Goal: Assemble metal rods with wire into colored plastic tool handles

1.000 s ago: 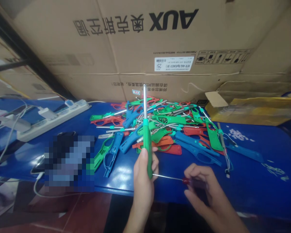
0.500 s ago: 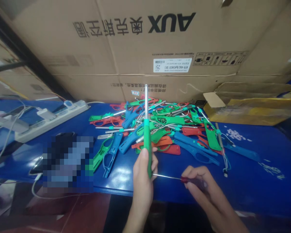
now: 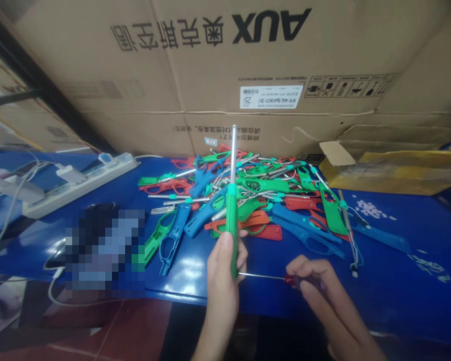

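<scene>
My left hand (image 3: 225, 265) is wrapped round the green handle of a long-necked gas lighter (image 3: 232, 213), whose metal tube points up and away. In my right hand (image 3: 315, 283) is a screwdriver (image 3: 291, 281) with a dark red handle. Its thin shaft runs level to the left, and the tip meets the lower right side of the green handle; the exact contact spot is too small to make out. Behind my hands lies a heap of lighter parts: green, blue and red handle shells (image 3: 306, 228), metal tubes and thin wires.
A large cardboard carton (image 3: 195, 90) stands upright behind the heap. At right is a taped open box (image 3: 394, 170), with small white bits (image 3: 372, 208) before it. A power strip (image 3: 86, 185) with cables lies left, above a blurred-out phone-like object (image 3: 105, 250). Blue sheeting covers the table.
The lighter and the screwdriver have shifted slightly to the right in view, together with both hands. My grip on each is unchanged, and the screwdriver tip stays at the handle's side.
</scene>
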The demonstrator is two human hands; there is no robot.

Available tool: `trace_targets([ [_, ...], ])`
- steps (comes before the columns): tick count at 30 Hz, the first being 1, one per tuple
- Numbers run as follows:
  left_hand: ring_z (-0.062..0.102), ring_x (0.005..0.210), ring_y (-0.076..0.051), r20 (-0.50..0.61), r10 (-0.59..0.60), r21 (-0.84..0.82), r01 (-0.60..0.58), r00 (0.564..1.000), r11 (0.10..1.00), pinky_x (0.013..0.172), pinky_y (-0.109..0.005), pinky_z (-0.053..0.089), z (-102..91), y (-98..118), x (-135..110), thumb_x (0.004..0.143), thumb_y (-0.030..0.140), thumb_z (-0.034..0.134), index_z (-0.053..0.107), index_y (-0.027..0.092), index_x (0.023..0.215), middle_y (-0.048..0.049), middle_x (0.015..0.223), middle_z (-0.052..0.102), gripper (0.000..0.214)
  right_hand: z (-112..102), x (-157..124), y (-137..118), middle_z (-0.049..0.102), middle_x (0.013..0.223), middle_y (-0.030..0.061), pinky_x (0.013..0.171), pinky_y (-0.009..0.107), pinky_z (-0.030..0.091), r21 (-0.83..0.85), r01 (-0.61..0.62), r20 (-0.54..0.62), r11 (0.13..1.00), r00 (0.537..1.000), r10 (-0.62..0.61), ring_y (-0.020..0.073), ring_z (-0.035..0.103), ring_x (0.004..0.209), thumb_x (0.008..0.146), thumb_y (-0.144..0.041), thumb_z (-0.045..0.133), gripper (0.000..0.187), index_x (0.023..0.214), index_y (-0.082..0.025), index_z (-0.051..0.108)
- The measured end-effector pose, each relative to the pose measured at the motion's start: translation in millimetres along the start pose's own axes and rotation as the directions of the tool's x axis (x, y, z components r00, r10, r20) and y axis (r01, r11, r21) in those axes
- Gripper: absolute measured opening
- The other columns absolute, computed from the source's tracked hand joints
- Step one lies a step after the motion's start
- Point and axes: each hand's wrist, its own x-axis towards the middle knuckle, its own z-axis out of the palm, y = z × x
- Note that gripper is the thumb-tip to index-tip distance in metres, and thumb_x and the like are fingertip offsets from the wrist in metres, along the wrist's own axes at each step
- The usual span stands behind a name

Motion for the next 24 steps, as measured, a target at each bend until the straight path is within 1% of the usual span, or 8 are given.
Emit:
trace_targets([
  [4,0.025,0.049,-0.006,-0.001,0.009,0.003,-0.009,1.000,1.000,0.045,-0.020,0.017,0.2,0,1,0.096,0.064,0.059,0.071,0.011,0.103,0.0069,0.061,0.035,0.055,0,10,3,0.066,0.078,0.0021,0.061,0.024,0.049,-0.143,0.047,-0.032,0.989,0.998,-0.052,0.0165,0.060,0.068,0.101,-0.050,0.056,0.029,0.089,-0.025,0.066],
  [7,0.026,0.049,-0.006,-0.004,0.006,-0.016,-0.006,1.000,1.000,0.045,-0.020,0.018,1.1,0,2,0.098,0.063,0.057,0.072,0.012,0.104,0.0067,0.061,0.035,0.054,1,13,6,0.057,0.064,-0.0017,0.055,0.023,0.044,-0.192,0.069,0.020,0.979,0.998,-0.066,0.0141,0.053,0.057,0.103,-0.049,0.052,0.034,0.080,-0.025,0.064],
  [10,0.027,0.049,-0.006,-0.010,-0.007,-0.003,0.007,1.000,1.000,0.045,-0.020,0.018,1.3,0,2,0.098,0.064,0.057,0.072,0.012,0.104,0.0065,0.061,0.036,0.054,5,7,6,0.072,0.098,0.0020,0.077,0.025,0.054,-0.161,0.036,-0.017,0.986,0.999,-0.039,0.0186,0.068,0.086,0.101,-0.050,0.055,0.024,0.108,-0.030,0.066],
  [12,0.026,0.048,-0.006,-0.008,-0.020,0.015,0.020,1.000,1.000,0.044,-0.020,0.018,1.2,-1,1,0.097,0.065,0.057,0.072,0.012,0.103,0.0065,0.061,0.036,0.055,6,0,4,0.070,0.121,0.0044,0.090,0.029,0.055,-0.093,-0.024,-0.042,0.995,0.999,0.020,0.0218,0.067,0.108,0.100,-0.052,0.055,0.026,0.116,-0.032,0.063],
  [13,0.026,0.048,-0.006,-0.003,-0.027,0.023,0.027,1.000,0.999,0.044,-0.020,0.018,1.2,-1,1,0.097,0.065,0.057,0.072,0.012,0.103,0.0067,0.061,0.035,0.055,7,-2,3,0.069,0.123,0.0051,0.093,0.030,0.055,-0.063,-0.055,-0.044,0.997,0.998,0.052,0.0223,0.067,0.110,0.101,-0.052,0.055,0.026,0.115,-0.032,0.062],
  [19,0.024,0.048,-0.006,0.008,-0.032,0.002,0.032,0.999,0.999,0.044,-0.020,0.016,1.9,0,2,0.098,0.064,0.056,0.072,0.012,0.103,0.0069,0.061,0.035,0.054,2,1,3,0.071,0.092,0.0026,0.072,0.026,0.054,-0.118,-0.079,-0.048,0.990,0.996,0.074,0.0196,0.066,0.082,0.099,-0.053,0.058,0.028,0.112,-0.029,0.065],
  [22,0.024,0.048,-0.005,0.005,-0.019,-0.012,0.019,1.000,1.000,0.044,-0.020,0.016,1.9,1,3,0.099,0.062,0.055,0.072,0.012,0.103,0.0068,0.061,0.035,0.053,0,11,4,0.056,0.064,-0.0031,0.056,0.023,0.043,-0.191,-0.014,0.023,0.982,1.000,0.018,0.0133,0.052,0.057,0.101,-0.053,0.055,0.033,0.087,-0.025,0.066],
  [24,0.026,0.048,-0.006,0.010,-0.017,0.005,0.017,1.000,1.000,0.044,-0.020,0.018,1.6,1,3,0.099,0.062,0.055,0.072,0.012,0.103,0.0065,0.061,0.036,0.053,0,16,3,0.047,0.057,-0.0043,0.052,0.024,0.038,-0.205,0.038,0.089,0.978,0.996,-0.020,0.0113,0.045,0.051,0.103,-0.052,0.051,0.043,0.072,-0.023,0.059],
])
